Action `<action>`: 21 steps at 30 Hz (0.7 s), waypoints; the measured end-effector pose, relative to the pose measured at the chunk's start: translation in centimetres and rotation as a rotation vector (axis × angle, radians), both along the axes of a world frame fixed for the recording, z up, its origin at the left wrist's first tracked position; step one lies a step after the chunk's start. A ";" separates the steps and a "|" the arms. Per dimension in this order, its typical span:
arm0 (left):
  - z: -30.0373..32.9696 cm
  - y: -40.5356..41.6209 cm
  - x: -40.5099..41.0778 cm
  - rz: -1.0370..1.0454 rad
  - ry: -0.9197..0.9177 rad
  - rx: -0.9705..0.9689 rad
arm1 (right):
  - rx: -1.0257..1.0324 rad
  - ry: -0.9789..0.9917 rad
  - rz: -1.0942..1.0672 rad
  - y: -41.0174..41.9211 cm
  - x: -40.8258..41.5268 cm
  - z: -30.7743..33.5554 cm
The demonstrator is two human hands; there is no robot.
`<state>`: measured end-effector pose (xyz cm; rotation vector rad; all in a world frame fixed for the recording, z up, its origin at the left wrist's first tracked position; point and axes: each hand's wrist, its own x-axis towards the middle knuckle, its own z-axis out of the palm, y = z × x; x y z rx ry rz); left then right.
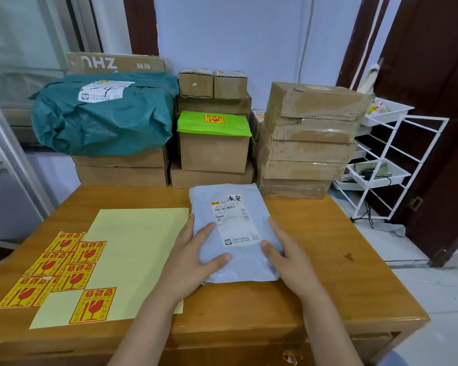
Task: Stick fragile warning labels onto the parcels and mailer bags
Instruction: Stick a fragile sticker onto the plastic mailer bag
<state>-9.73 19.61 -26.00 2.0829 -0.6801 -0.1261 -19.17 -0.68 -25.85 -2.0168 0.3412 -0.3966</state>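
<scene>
**Both hands on grey mailer bag, desk centre**

Lower centre of frame: left hand (pixel 193 257) lies on the left edge of the grey mailer bag (pixel 236 233), thumb on top, fingers straight and slightly spread along the side. Right hand (pixel 286 257) mirrors it at the right edge, thumb on the bag face, fingers extended alongside. Neither hand curls around the bag; both rest flat against it.

Bag lies flat on the wooden desk (pixel 328 260), white shipping label (pixel 234 220) face up.

Lower left: loose fragile labels (pixel 61 262), yellow with red glass symbol, overlap in a cluster. One more fragile label (pixel 91 306) sits on the pale yellow backing sheet (pixel 132 249), just left of the bag.

Far edge of desk: stacked cardboard boxes (pixel 304 143) at right; a centre box (pixel 213 151) topped by a bright green mailer (pixel 214 124) already bearing a fragile sticker; a dark green bagged parcel (pixel 103 114) on boxes at upper left.

Right of frame: white wire rack (pixel 391 165).
</scene>
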 end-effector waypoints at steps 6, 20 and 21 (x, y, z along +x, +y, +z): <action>0.5 -0.2 -0.5 0.012 0.001 0.027 | -0.058 -0.008 -0.067 0.0 0.4 -0.5; 2.1 1.9 -2.5 0.175 -0.235 0.178 | -0.180 0.015 -0.146 0.3 0.5 -0.3; 2.1 2.6 -2.8 0.192 -0.230 0.194 | -0.189 0.019 -0.149 0.4 0.6 -0.2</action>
